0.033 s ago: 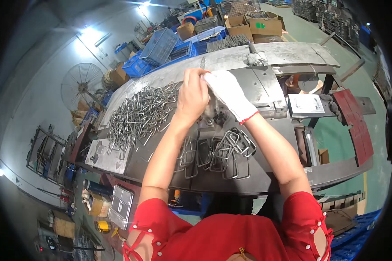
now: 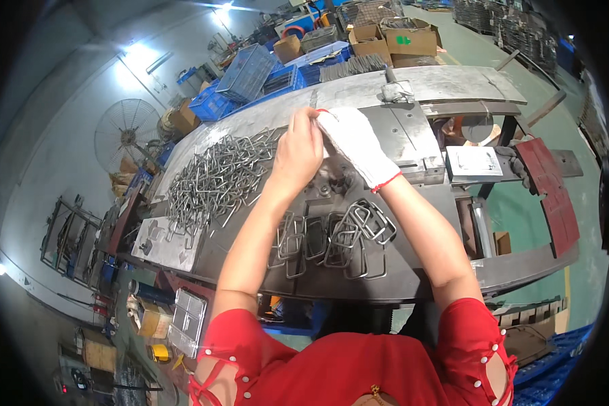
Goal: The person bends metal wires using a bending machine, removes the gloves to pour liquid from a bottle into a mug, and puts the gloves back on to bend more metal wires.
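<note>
My bare left hand [image 2: 299, 150] is raised over the bench with its fingers curled together, pinching white glove cloth at a small red edge. Against those fingertips rests my right hand [image 2: 355, 145], covered by a white knitted glove [image 2: 365, 157] with a red cuff at the wrist. How its fingers lie is hidden, and I cannot tell whether the red edge belongs to a second glove. Below the hands is a dark metal fixture [image 2: 331, 177]. Several bent wire frames [image 2: 348, 237] lie nearer me, between my forearms. Left of my left hand spreads a large heap of bent metal rods [image 2: 216, 172].
The steel bench [image 2: 406, 274] spans the view. A metal plate [image 2: 157, 240] lies at its left end, a white box [image 2: 474, 162] to the right. Beyond stand blue crates [image 2: 247, 73] and cardboard boxes [image 2: 413, 40]. A large fan [image 2: 127, 135] stands far left.
My left forearm has shifted very slightly left, and both hands remain together in almost the same place. The rods and wire frames lie as before.
</note>
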Motion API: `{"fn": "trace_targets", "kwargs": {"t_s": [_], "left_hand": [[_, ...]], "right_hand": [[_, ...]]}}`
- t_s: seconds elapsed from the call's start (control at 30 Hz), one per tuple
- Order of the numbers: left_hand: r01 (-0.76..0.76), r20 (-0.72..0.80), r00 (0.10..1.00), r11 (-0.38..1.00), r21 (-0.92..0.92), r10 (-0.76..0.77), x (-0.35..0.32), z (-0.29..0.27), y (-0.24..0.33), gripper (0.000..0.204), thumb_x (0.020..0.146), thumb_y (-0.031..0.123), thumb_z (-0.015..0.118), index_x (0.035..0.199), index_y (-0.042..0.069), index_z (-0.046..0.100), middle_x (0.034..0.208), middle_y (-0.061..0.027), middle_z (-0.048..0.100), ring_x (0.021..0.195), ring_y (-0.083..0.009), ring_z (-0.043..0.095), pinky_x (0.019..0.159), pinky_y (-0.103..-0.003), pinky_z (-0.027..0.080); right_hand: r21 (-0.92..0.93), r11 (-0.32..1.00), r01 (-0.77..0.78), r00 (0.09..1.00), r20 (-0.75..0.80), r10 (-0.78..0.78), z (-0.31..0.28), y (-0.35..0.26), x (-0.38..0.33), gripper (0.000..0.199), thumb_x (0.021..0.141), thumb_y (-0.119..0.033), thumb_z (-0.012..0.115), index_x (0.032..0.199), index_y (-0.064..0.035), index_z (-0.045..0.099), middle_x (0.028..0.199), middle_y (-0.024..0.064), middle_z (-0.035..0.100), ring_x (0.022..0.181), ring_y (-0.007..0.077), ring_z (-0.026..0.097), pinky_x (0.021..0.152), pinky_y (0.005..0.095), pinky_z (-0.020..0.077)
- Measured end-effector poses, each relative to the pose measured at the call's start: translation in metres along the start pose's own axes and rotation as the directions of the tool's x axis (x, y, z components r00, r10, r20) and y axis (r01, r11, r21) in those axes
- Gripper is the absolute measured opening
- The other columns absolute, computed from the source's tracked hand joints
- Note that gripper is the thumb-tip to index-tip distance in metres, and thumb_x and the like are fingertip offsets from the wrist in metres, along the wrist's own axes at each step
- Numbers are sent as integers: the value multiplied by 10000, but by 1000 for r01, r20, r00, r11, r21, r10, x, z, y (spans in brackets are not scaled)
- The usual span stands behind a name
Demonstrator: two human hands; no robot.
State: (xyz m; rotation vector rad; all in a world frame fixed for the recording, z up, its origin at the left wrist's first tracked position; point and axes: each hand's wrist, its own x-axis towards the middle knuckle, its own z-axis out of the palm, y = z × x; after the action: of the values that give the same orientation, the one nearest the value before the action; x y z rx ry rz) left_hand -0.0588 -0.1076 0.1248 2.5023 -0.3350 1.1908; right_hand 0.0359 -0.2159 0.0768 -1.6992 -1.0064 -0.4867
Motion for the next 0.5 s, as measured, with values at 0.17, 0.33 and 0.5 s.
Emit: {"fn": "trace_targets", "kwargs": {"t_s": [0.17,0.33,0.5], "left_hand": [[213,712,699,968,-129,-59,-11,-8,-32,306,990,167,519,1243,9,587,1127,-296,658,1099,-399,654,936,-435,515],[729,790,588,539,-422,-176,0,-18,-81,344,945,85,569,1267,-25,619,1262,-163,669,1129,-278,658,1043,-389,492],[513,493,716,-106,-852,-495,-21,-14,-113,365,998,96,469,1308,-81,546,1317,-211,614,1211,-310,608,1074,-458,474]], "right_hand": [[-207,953,219,934,-237,-266,-29,-24,-4,206,895,-262,568,791,-130,686,759,120,659,790,329,654,677,459,499],[-273,864,422,855,-196,-480,12,-62,-20,202,767,-263,638,670,-100,707,624,118,660,581,302,648,583,437,469],[-386,884,263,965,87,-249,25,-61,-29,233,768,-298,647,666,-97,706,635,143,657,612,315,657,625,447,460]]}}
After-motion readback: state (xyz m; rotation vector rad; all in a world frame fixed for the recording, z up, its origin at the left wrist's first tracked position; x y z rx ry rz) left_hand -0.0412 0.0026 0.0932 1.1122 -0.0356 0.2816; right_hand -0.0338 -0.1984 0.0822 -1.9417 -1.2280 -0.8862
